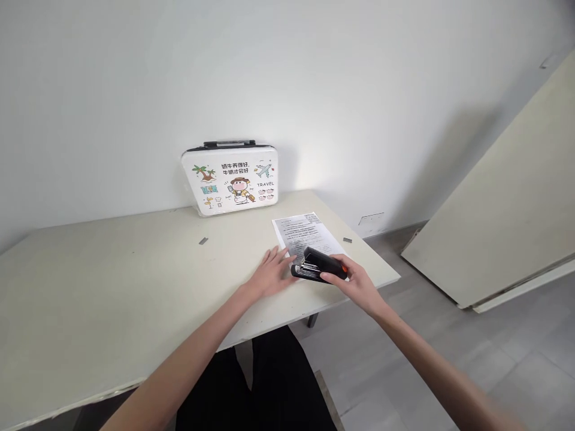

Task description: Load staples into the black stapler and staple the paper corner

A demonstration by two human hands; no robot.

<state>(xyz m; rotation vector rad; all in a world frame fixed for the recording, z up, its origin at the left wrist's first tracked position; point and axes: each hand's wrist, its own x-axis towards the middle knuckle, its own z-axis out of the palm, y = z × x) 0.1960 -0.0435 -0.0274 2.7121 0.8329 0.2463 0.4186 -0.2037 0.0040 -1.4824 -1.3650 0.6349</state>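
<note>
A black stapler (321, 265) with an orange detail near its rear is gripped in my right hand (358, 284). Its jaws point left and stand apart, over the near part of a printed sheet of paper (309, 232). My left hand (271, 274) rests on the table with its fingers spread, at the left edge of the paper and close to the stapler's front end. The stapler hides the lower part of the sheet. One small grey staple strip (347, 240) lies right of the paper, and another staple strip (203, 241) lies to the left.
A white case (231, 182) with cartoon prints and a black handle stands against the wall at the back of the pale table (112, 287). The table's right corner ends just beyond my right hand. A pale panel (503, 203) leans at the far right above the grey floor.
</note>
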